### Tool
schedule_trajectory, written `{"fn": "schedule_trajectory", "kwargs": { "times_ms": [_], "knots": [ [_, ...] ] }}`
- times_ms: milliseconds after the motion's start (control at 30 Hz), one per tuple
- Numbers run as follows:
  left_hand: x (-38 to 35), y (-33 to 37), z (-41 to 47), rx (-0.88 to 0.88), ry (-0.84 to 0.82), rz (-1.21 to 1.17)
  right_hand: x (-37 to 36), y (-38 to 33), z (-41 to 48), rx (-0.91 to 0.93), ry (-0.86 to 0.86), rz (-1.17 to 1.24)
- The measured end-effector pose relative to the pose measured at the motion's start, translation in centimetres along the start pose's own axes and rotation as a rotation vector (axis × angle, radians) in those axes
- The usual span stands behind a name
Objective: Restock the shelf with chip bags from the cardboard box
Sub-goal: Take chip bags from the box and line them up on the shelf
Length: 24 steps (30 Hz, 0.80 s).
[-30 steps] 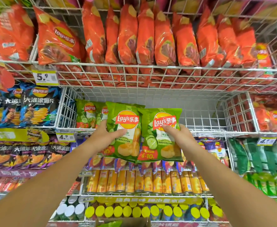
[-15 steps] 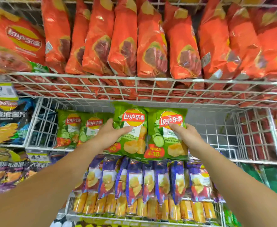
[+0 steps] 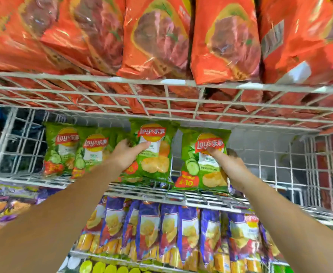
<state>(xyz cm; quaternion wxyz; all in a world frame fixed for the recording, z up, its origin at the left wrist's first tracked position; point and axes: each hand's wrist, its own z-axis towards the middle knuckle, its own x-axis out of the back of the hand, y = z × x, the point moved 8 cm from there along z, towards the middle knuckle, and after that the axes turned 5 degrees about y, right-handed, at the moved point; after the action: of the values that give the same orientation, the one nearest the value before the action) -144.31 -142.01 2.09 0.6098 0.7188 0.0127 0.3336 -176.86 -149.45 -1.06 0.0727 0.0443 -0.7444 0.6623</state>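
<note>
Two grips each hold a green chip bag upright at the front of the wire shelf [image 3: 211,198]. The left grip [image 3: 128,154] clasps the left bag [image 3: 155,164] at its left edge, thumb across the front. The right grip [image 3: 230,164] pinches the right bag [image 3: 199,170] at its right side. Just left stand two more green bags [image 3: 61,148].

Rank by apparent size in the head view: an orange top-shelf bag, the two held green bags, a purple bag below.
1. Orange bag: largest, but nearest and cropped.
2. First green bag, in left hand, and second green bag, in right hand: alike.
3. Purple bag: narrowest, overlapped.
</note>
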Motion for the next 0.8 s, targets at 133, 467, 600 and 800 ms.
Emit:
{"fn": "schedule_trajectory", "kwargs": {
  "times_ms": [133,467,600,800],
  "knots": [
    [-2.0,-1.5,1.2,0.023,-0.006,0.072,-0.4,1.4,1.4,0.004,-0.021,-0.038],
    [-7.4,-3.8,1.2,0.078,-0.245,0.137,-1.6,4.2,3.6,-0.078,-0.063,-0.124],
    [-8.2,-4.4,2.1,0.067,-0.308,0.270,-1.8,6.3,4.6,-0.149,-0.056,-0.159],
    [-7.8,-4.7,3.0,0.026,-0.259,0.372,-2.7,6.4,4.3,-0.179,-0.055,-0.113]
  ]
}}
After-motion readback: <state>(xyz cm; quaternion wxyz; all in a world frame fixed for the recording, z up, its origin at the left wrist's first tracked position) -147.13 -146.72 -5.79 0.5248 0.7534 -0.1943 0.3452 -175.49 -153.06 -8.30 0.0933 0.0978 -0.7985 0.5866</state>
